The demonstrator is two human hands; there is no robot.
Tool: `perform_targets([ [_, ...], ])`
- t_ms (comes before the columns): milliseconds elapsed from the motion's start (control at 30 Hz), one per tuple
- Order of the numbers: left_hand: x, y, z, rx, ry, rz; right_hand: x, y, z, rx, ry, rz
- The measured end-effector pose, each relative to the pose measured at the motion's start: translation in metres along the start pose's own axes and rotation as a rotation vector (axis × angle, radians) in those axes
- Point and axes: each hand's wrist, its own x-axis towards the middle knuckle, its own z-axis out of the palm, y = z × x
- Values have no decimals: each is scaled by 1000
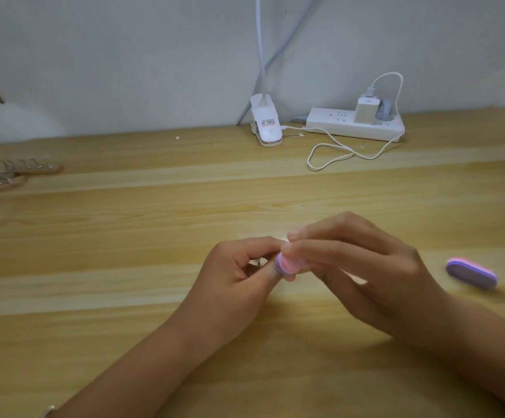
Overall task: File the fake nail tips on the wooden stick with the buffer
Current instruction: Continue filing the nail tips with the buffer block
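Filing looks under way in the head view: the right hand (365,267) pinches a pink-and-lilac buffer (288,264) against what I take for a nail tip (258,262) (mostly hidden) pinched in the curled left hand (239,267), over the wooden desk (124,251). More nail-tip sticks (7,175) lie far left. Next, I'd judge, calls for short light strokes and a steady hold.

A light wooden desk (109,267) with long pale grain bands fills the near and middle scene. Behind it stands a plain grey-white wall (124,55). At the desk's far edge sits a white clip lamp (264,122), its neck rising out of view. Just right of it lies a white power strip (335,126) with a charger (365,110) plugged in. The light is soft and even.
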Motion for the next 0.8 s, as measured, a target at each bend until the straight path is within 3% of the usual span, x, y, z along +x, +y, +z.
perform_targets([
  [133, 0, -1, 1, -19, 11, -36, 1, 9, -6, -24, 33, 75],
  [300, 0, 3, -1, -54, -57, -8, -2, -1, 3, -2, 6, -53],
  [433, 0, 4, 1, -111, -36, -41, -1, 9, -6, -50, 64, 38],
  [567, -2, 5, 0, -147, -78, -29, -5, -2, 4, -5, 15, -64],
  [700, -1, 5, -1, -217, -45, -100, -2, 10, -8, -51, 53, 15],
  [800, -2, 4, -1, -242, -66, -170, -5, 2, -1, -29, 38, -45],
])
